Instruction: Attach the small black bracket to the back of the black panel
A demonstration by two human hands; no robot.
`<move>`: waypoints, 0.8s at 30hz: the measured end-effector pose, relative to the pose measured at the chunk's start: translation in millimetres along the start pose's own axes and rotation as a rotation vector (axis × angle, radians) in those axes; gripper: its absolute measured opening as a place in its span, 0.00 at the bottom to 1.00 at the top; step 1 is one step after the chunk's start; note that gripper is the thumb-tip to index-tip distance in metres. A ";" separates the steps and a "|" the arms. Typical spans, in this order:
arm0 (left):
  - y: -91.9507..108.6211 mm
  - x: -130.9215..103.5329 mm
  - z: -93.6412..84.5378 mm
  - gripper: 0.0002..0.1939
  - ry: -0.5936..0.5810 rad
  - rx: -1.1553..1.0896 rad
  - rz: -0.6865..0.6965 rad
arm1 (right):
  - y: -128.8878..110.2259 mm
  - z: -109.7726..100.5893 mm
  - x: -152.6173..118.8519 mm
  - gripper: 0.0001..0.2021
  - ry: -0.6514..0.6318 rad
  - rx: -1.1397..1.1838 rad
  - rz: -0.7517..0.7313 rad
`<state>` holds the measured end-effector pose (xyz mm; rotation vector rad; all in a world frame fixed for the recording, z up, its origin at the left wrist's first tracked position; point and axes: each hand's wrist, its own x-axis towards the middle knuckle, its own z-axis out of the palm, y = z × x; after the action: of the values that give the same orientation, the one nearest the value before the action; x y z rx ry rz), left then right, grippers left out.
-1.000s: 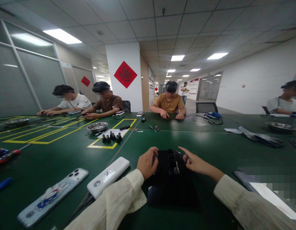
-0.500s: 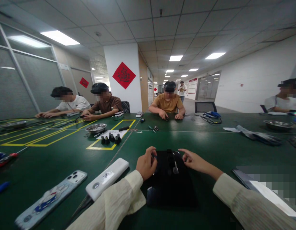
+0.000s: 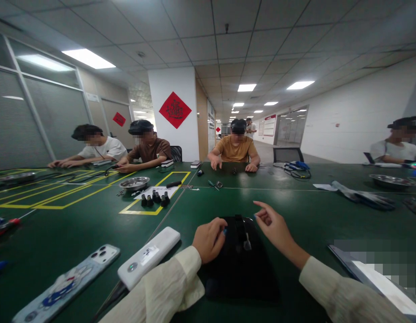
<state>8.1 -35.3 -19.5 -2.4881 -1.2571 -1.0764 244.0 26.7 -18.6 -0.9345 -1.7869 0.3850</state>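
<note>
A flat black object (image 3: 241,273) lies on the green table in front of me, with a dark strap-like piece (image 3: 240,226) and a small clear tag (image 3: 247,242) on its upper part. My left hand (image 3: 210,240) is at its left edge, fingers curled together with a small blue spot at the fingertips; what they hold, if anything, is too small to name. Off the upper right corner, my right hand (image 3: 275,229) is raised with the index finger stretched out and the other fingers loosely bent, holding nothing that shows.
To the left lie a white power bank (image 3: 149,258) with a cable and a phone in a picture case (image 3: 68,285). Farther off are black cylindrical parts (image 3: 156,198), a metal bowl (image 3: 134,183) and gloves (image 3: 362,196). A tablet (image 3: 372,273) lies right. People sit around the table.
My right hand has lifted a little and its fingers have spread from the black object's corner. My left hand has turned, fingers lower. The person opposite has moved a hand back from a small dark item.
</note>
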 end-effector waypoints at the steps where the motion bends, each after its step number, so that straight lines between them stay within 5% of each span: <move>1: 0.9 -0.2 -0.7 0.08 -0.014 0.009 0.036 | -12.1 1.2 -2.7 0.14 0.041 -0.018 -0.100; 4: 5.5 -2.4 -1.7 0.10 0.021 0.007 0.081 | -46.6 4.7 -14.6 0.07 0.094 -0.120 -0.475; 7: 12.6 -5.0 -1.1 0.13 0.081 -0.063 0.082 | -67.4 8.4 -26.9 0.09 0.046 -0.199 -0.783; 9: 17.4 -5.7 0.2 0.15 0.016 -0.100 0.113 | -71.7 10.7 -32.3 0.13 0.004 -0.225 -0.894; 13: 22.6 -4.0 2.5 0.18 -0.133 -0.132 0.147 | -67.4 12.8 -35.9 0.17 0.014 -0.258 -0.915; 24: 20.5 -4.7 4.4 0.14 -0.068 -0.073 0.147 | -65.5 19.5 -36.3 0.17 -0.009 -0.203 -0.893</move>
<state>24.1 -49.4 -22.2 -2.6450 -1.0500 -1.0277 205.2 -39.5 -8.0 -0.1901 -2.0716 -0.3656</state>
